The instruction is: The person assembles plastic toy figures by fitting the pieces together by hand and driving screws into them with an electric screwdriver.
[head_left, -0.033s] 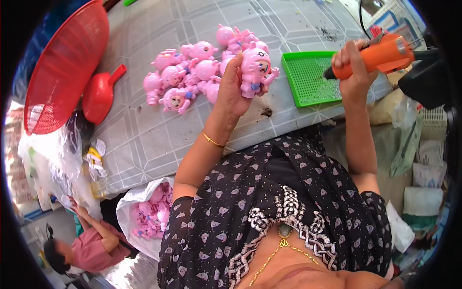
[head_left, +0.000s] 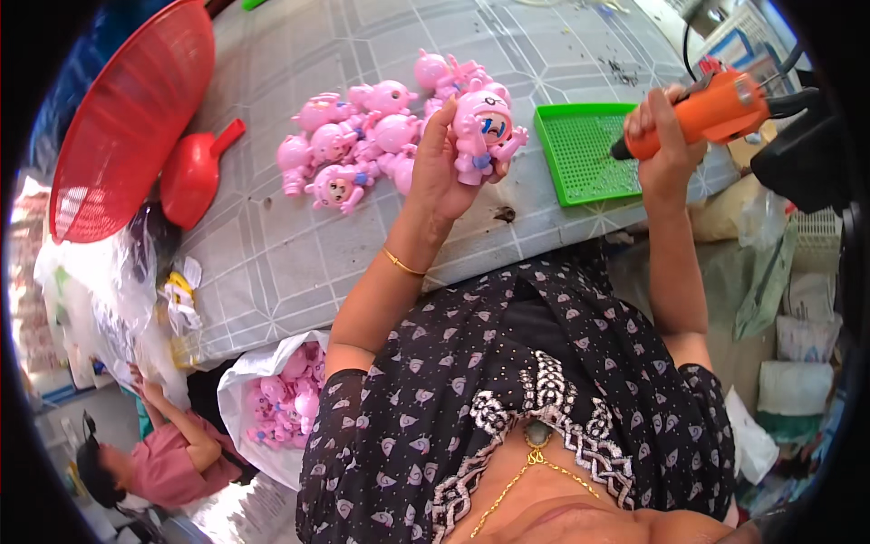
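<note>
My left hand is closed round a pink plastic figure with a hooded head and a painted face turned up toward me. It is raised over the table at the right end of a pile of similar pink figures. In my right hand is an orange electric screwdriver, gripped by its body, its black nose pointing left and down. That nose is above a shallow green mesh tray, apart from the held figure. Small shiny bits lie in the tray, too small to name surely.
A large red basket and a red scoop are at the table's left. Below the table edge, a white sack holds more pink figures. Another person works at lower left. Plastic bags are at right.
The whole view has shifted slightly, with the tray and pile a little lower and to the right. Both hands keep their grips; the figure's face is tilted a little differently.
</note>
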Action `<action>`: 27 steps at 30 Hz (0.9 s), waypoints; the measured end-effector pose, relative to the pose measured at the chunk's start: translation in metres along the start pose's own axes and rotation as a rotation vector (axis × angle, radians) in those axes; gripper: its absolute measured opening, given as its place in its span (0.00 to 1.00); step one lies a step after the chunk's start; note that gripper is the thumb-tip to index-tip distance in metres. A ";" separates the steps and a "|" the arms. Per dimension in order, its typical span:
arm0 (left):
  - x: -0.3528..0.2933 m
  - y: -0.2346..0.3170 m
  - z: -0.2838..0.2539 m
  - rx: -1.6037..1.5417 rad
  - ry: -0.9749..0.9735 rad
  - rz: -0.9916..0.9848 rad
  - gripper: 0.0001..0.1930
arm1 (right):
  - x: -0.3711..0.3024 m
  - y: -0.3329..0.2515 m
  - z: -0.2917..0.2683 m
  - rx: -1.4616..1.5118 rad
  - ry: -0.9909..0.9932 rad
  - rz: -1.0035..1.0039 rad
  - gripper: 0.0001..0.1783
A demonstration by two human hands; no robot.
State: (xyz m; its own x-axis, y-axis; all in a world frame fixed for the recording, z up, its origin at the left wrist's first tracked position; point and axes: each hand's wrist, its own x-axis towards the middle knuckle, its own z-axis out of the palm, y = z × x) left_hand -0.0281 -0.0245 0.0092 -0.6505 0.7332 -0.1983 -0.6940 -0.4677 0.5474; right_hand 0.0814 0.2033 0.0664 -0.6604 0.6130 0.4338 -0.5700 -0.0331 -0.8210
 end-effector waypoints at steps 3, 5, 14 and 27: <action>-0.005 0.011 0.001 -0.214 -0.176 -0.058 0.29 | -0.012 0.007 -0.004 -0.031 0.042 0.013 0.09; -0.012 0.015 -0.001 -0.251 -0.233 -0.055 0.31 | -0.017 0.008 -0.004 -0.064 0.030 0.023 0.09; -0.034 0.038 0.008 -0.353 -0.357 -0.013 0.34 | -0.029 0.012 0.005 -0.034 0.004 0.077 0.10; -0.031 0.074 0.070 -0.250 -0.333 0.016 0.33 | -0.046 0.004 -0.005 -0.163 0.087 0.112 0.09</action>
State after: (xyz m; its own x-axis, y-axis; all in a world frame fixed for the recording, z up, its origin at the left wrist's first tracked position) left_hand -0.0382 -0.0471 0.1126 -0.5551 0.8252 0.1045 -0.7648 -0.5557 0.3259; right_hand 0.1119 0.1794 0.0410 -0.6665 0.6785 0.3090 -0.4042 0.0193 -0.9145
